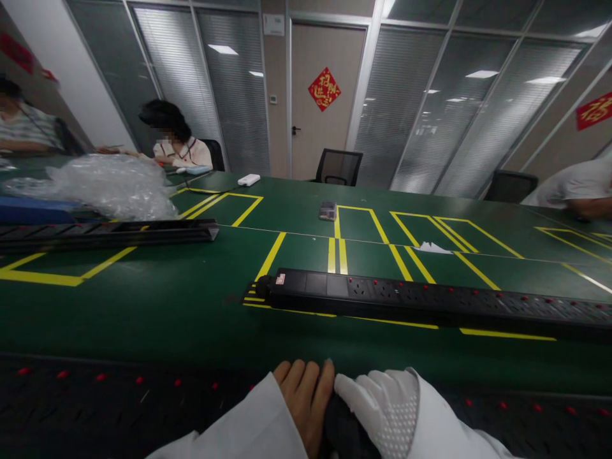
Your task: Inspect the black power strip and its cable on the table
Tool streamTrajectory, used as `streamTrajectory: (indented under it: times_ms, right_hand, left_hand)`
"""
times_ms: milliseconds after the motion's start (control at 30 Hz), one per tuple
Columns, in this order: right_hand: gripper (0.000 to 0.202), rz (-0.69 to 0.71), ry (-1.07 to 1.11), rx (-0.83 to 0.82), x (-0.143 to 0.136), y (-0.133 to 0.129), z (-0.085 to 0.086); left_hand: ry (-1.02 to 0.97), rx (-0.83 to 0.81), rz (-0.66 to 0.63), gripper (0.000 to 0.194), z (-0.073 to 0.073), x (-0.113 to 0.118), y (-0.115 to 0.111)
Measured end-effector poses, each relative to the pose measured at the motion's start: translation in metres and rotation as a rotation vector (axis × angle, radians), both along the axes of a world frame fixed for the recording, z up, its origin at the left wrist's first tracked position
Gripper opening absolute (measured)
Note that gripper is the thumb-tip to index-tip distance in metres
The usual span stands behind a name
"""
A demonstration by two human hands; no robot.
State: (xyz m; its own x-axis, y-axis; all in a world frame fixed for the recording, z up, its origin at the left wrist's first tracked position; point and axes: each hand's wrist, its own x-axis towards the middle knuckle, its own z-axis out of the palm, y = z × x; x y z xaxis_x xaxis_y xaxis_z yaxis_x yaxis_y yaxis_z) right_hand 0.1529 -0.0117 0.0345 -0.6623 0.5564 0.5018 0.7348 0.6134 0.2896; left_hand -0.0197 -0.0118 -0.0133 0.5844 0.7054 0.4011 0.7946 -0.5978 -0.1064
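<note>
At the bottom edge of the head view, my bare left hand [306, 396] and my white-gloved right hand [382, 408] lie side by side. My left fingers are pressed together and curl forward and down; what they grip is hidden. The right glove, dotted on its back, closes beside a dark rounded object [348, 428] between the hands, whose kind I cannot make out. Beneath both wrists runs a long black power strip [109, 408] with red indicators. Another black power strip [406, 296], with a row of sockets, lies across the green table [210, 325] beyond my hands.
Yellow tape outlines mark the table. At the left are a long black metal channel [105, 234] and crumpled clear plastic [112, 185]. Farther off lie a small dark box [327, 211], a white device [249, 180] and white paper [433, 247]. Several people sit around the table.
</note>
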Motion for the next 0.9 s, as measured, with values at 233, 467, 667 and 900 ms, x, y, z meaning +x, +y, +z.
streamTrajectory:
  times_ms: [233, 467, 667, 900]
  right_hand:
    - [0.018, -0.015, -0.015, 0.048, -0.0043, 0.0002, 0.0014]
    - [0.018, -0.009, -0.006, -0.001, -0.0011, 0.0001, -0.0023]
    - [0.017, 0.001, 0.009, 0.011, -0.0023, 0.0007, 0.0008]
    - [0.019, -0.014, 0.032, 0.023, -0.0035, -0.0006, 0.0008]
  left_hand:
    - [0.006, 0.049, -0.007, 0.032, -0.0087, -0.0008, 0.0022]
    - [0.004, 0.046, 0.003, 0.034, -0.0053, 0.0, 0.0011]
    - [0.014, 0.013, 0.008, 0.034, -0.0045, 0.0006, 0.0009]
    - [-0.008, 0.022, -0.001, 0.032, -0.0073, 0.0006, 0.0023]
